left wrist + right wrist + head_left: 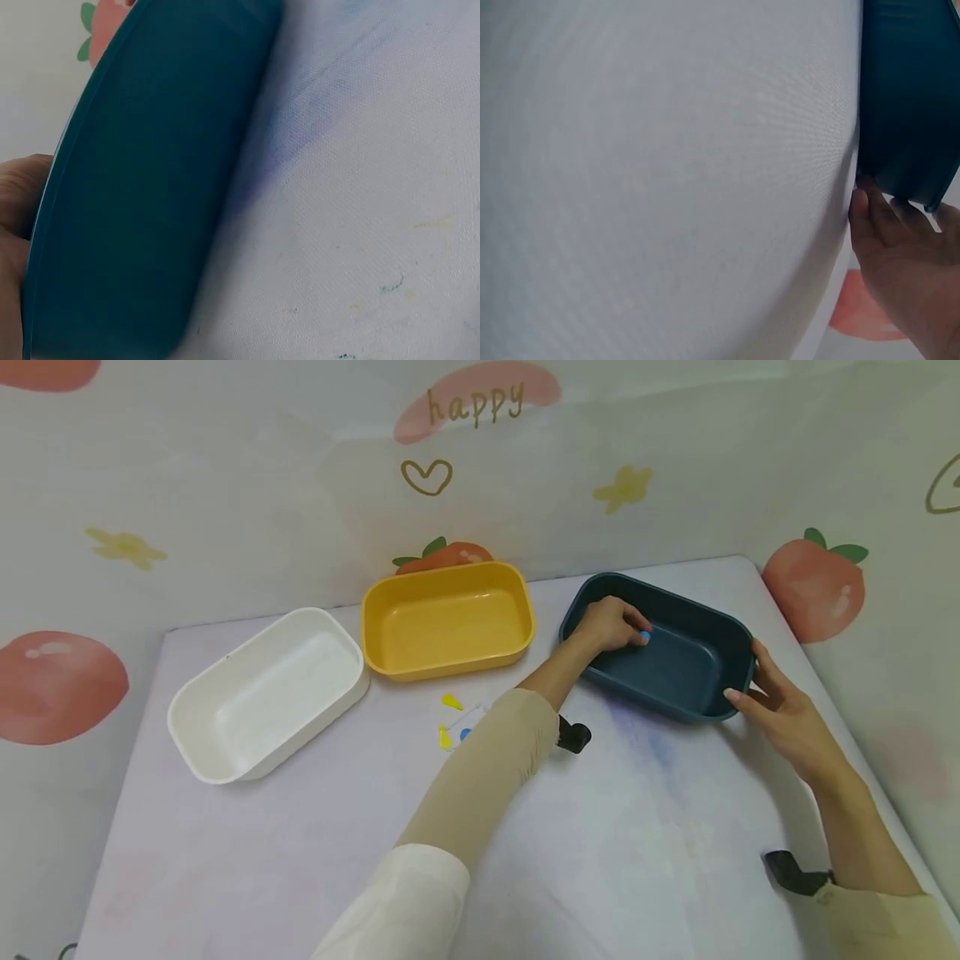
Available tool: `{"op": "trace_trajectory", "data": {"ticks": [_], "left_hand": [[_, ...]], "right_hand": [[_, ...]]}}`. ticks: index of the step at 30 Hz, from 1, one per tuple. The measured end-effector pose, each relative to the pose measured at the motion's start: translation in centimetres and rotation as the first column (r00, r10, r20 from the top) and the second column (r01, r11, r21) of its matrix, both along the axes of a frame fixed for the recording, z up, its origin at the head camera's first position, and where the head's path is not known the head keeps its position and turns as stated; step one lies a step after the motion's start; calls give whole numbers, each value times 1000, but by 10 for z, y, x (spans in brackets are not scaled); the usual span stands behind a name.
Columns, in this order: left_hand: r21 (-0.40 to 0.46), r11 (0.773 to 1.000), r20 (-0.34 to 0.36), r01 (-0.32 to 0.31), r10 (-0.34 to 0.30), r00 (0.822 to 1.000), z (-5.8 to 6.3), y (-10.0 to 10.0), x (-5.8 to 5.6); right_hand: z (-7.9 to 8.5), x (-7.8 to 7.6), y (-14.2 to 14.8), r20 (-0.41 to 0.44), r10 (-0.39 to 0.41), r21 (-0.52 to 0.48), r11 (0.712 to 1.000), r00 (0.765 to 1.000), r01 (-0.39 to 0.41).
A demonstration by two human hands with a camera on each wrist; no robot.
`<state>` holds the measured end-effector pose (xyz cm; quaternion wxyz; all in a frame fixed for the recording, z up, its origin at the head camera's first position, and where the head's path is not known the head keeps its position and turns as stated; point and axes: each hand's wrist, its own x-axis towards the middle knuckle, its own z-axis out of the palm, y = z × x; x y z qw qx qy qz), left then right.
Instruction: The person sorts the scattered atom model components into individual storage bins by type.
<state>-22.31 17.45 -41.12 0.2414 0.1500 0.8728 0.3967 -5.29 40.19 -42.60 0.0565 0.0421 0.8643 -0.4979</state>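
A small blue piece [645,637] is pinched by the fingers of the left hand [611,622] inside the dark blue bin [690,672], perhaps for setting down. The right hand [787,714] grasps the bin's four o'clock corner, likely steadying it. Yellow pieces [452,701] lie toward eight o'clock.

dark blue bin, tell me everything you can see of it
The dark blue bin is a deep, rounded rectangle with a thin rim and smooth, slightly glossy walls that look like plastic. It sits open side up towards the far right of the table, angled, right of the yellow bin. The right hand grips its right end; the left hand reaches inside, pinching a small blue piece. Nothing else shows inside, though the left hand hides part.
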Motion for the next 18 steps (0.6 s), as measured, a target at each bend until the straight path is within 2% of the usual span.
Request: {"op": "trace_trajectory", "data": {"ticks": [18], "left_hand": [[-96, 995, -74, 18, -26, 997, -2, -1, 2]], "right_hand": [[-1, -1, 2, 32, -8, -20, 1000, 999, 8]]}}
